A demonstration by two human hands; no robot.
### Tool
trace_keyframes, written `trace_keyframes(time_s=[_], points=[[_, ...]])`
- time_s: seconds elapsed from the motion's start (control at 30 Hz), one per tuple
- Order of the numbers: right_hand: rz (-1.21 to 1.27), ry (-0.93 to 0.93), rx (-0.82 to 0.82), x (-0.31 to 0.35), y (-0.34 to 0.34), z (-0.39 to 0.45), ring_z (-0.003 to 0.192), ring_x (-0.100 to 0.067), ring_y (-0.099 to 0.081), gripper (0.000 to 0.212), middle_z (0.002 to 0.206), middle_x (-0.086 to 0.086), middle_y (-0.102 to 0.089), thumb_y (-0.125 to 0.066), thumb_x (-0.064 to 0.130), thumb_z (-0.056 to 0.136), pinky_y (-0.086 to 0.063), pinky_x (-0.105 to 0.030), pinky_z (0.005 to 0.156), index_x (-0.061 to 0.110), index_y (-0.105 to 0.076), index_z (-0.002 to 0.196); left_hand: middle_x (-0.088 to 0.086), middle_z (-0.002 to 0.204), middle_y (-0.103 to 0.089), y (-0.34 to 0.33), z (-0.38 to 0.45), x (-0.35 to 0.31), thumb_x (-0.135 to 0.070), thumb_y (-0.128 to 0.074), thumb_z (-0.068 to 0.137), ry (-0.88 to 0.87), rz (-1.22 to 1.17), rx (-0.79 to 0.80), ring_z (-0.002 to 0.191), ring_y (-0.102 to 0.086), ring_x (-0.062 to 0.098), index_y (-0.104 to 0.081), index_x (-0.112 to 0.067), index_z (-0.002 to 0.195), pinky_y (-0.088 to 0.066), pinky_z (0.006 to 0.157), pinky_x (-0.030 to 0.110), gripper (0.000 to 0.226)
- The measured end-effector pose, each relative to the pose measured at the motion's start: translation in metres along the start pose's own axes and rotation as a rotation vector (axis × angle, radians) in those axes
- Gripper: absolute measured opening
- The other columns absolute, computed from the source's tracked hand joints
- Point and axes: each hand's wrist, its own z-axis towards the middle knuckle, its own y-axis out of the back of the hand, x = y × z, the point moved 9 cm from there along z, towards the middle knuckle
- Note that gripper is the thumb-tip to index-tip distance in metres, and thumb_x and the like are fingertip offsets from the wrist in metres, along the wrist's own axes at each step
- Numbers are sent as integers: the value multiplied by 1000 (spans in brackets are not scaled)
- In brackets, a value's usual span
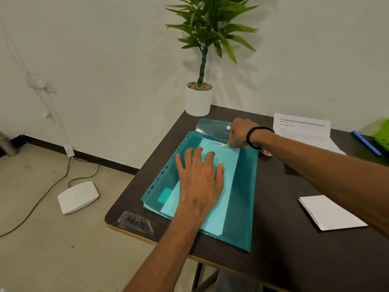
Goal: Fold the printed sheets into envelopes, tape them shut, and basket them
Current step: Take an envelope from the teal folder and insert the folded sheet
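A teal see-through plastic folder (244,186) lies on the dark table (284,239), its flap open at the far end. Paper sheets (227,165) show through it. My left hand (200,182) presses flat on the folder with fingers spread. My right hand (240,133) is at the folder's mouth, fingertips pinching the top edge of the sheets inside. A folded white sheet (330,211) lies at the right. A printed sheet (303,127) lies at the far right, and the corner of a green basket (383,133) shows at the frame's right edge.
A potted plant in a white pot (199,100) stands at the table's far corner. A blue pen (366,143) lies near the basket. On the floor to the left lie a white device (77,197) and cables. The table's left edge is close to the folder.
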Motion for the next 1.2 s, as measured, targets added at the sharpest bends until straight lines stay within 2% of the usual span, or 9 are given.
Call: trace_keyframes(time_s=[0.13,0.33,0.43,0.53,0.63,0.77,0.9,1.0,1.2], points=[[118,-48,47,-13,3,4,79,-23,-77,19,87,-14,-80,-85,9,75,-65,-44,81,1,-77,90,8,153,-47,1,0,-1,-52,-40,104,-6,9,19,146,-36,31,-56,-26,137,-17,124,61,46],[228,-58,176,-18,0,0,75,-18,-63,22,101,-23,-76,-78,-2,76,-62,-48,92,-6,-78,98,9,147,-52,3,-2,-2,-50,-42,102,-19,-1,-18,141,-41,32,-59,-25,133,-24,122,62,44],[302,-48,297,-11,-9,-5,71,-19,-69,13,93,-20,-78,-76,-5,84,-65,-34,75,-5,-78,97,8,150,-49,2,-1,-2,-52,-38,102,-14,5,8,143,-39,31,-56,-26,136,-21,123,61,46],[59,-51,126,-12,-5,6,66,-20,-70,17,89,-17,-79,-75,0,79,-66,-38,69,0,-77,96,8,149,-49,2,-1,-2,-52,-41,103,-17,0,7,143,-39,32,-57,-25,135,-22,123,61,45],[-68,-37,35,-9,-1,1,64,-22,-67,22,79,-9,-68,-80,15,83,-59,-34,57,9,-61,90,9,148,-51,2,-1,-2,-51,-44,103,-14,-12,-7,142,-41,32,-58,-25,134,-24,122,63,42],[-95,-33,16,-8,0,-5,64,-20,-58,31,79,-4,-56,-78,21,88,-54,-35,64,14,-48,96,9,148,-51,2,0,-2,-50,-45,103,-13,-17,-12,142,-40,32,-58,-25,134,-24,122,63,42],[-46,-76,73,-18,1,0,67,-26,-72,10,85,-14,-73,-68,10,89,-66,-38,69,2,-65,95,9,146,-53,1,-1,-1,-51,-42,101,-11,-21,-22,141,-43,33,-59,-25,132,-26,121,63,44],[111,-125,74,-33,7,6,58,-25,-64,12,79,-15,-72,-68,2,86,-58,-31,59,-4,-72,96,10,144,-55,1,-1,0,-50,-45,101,-11,-20,-38,138,-45,34,-61,-24,130,-28,119,64,42],[232,-142,263,-50,2,4,51,-15,-53,25,70,-7,-72,-90,21,80,-48,-22,46,2,-78,92,9,146,-53,1,-1,-1,-50,-44,102,-12,-12,-18,141,-43,33,-58,-25,132,-24,122,63,42]])
